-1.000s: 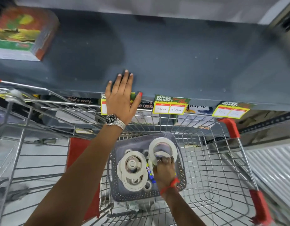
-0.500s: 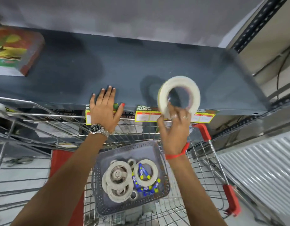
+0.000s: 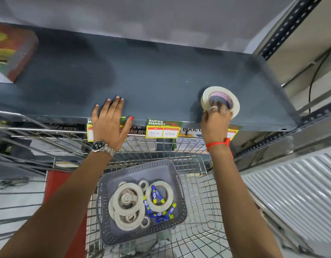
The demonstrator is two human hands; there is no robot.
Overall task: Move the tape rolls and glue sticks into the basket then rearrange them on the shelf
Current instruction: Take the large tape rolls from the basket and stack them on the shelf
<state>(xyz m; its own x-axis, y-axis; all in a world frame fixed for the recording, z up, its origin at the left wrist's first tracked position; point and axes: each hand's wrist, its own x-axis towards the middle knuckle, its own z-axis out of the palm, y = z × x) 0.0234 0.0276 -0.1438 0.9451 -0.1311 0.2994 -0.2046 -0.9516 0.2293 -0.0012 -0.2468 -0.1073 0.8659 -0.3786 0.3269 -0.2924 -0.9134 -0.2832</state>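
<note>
Tape roll (image 3: 220, 101) is lying nearly flat near the shelf (image 3: 161, 86) front, hole facing up; we are gripping it with our right hand (image 3: 216, 121). Our left hand (image 3: 110, 121) is resting open on the edge. More rolls (image 3: 128, 205) and glue sticks (image 3: 161, 213) are lying in the basket (image 3: 105, 192) below.

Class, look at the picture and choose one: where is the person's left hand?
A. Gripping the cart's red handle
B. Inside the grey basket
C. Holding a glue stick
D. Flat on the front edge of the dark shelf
D: the left hand lies palm down, fingers spread, on the front edge of the dark shelf, holding nothing, well above the grey basket.
</note>
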